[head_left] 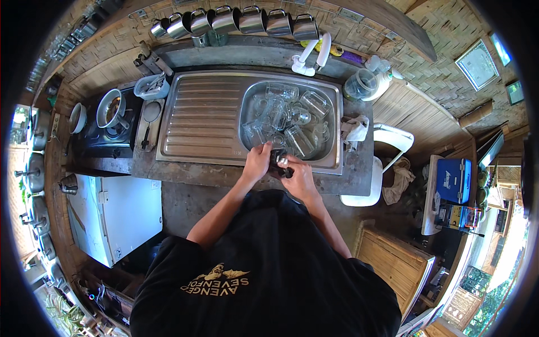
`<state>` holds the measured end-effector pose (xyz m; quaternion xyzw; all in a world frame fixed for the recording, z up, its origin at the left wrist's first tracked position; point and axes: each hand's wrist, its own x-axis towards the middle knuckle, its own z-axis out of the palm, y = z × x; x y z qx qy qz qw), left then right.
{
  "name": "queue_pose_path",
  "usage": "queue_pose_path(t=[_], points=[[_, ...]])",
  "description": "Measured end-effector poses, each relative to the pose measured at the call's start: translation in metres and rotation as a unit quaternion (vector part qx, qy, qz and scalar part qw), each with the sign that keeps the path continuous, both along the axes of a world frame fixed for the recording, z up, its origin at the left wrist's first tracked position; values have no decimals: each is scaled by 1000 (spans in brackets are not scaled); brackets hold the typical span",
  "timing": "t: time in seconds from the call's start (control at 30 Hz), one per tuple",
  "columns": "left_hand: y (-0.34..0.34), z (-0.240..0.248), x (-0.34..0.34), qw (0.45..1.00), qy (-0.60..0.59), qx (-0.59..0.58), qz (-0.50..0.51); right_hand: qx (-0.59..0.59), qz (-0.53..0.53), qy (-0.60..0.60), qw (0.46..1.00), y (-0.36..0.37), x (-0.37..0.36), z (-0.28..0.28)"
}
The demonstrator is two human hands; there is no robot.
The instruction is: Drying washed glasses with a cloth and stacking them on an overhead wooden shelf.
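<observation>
My left hand (258, 161) and my right hand (300, 180) meet at the near rim of a steel sink (339, 121), both closed. Between their fingers is a small shiny object (277, 159), dark with bright glints; its kind is too small to make out. Just beyond it, the basin holds a heap of clear glasses and glass mugs. A tall ribbed glass (300, 140) lies tilted closest to my right hand, and another glass (255, 133) leans near my left. A large glass mug (316, 104) rests on its side at the far right of the basin.
Left of the basin runs a ribbed drainboard (202, 115). Beyond the sink stands a white faucet (306, 63), with steel mugs (225, 21) hanging above. A cloth (355, 129) and a white chair (370, 191) are at right; a pan (111, 109) sits on the stove at left.
</observation>
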<state>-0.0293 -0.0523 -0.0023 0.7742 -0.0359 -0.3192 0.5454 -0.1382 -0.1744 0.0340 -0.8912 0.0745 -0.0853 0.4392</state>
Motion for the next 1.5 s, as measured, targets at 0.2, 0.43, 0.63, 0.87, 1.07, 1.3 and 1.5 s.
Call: queue_pose_path(t=[0.2, 0.43, 0.63, 0.87, 1.07, 1.3, 1.5], points=[[6, 9, -6, 923, -368, -100, -53, 463, -21, 66, 883, -3, 1, -11], [15, -5, -1, 980, -138, -100, -98, 309, -25, 66, 948, -7, 4, -10], [13, -5, 7, 980, 196, -22, 1, -115, 58, -54, 990, 7, 5, -1], [21, -4, 2, 963, -267, -16, -15, 272, -33, 21, 962, 18, 6, -16], [27, -5, 11, 897, -414, -113, -101, 635, -71, 97, 764, 11, 9, -12], [27, -10, 25, 978, 180, -34, -99, -76, 62, -41, 994, -5, 9, -9], [17, 1, 2, 981, -193, 15, 2, 155, -18, 13, 988, 7, 10, -12]])
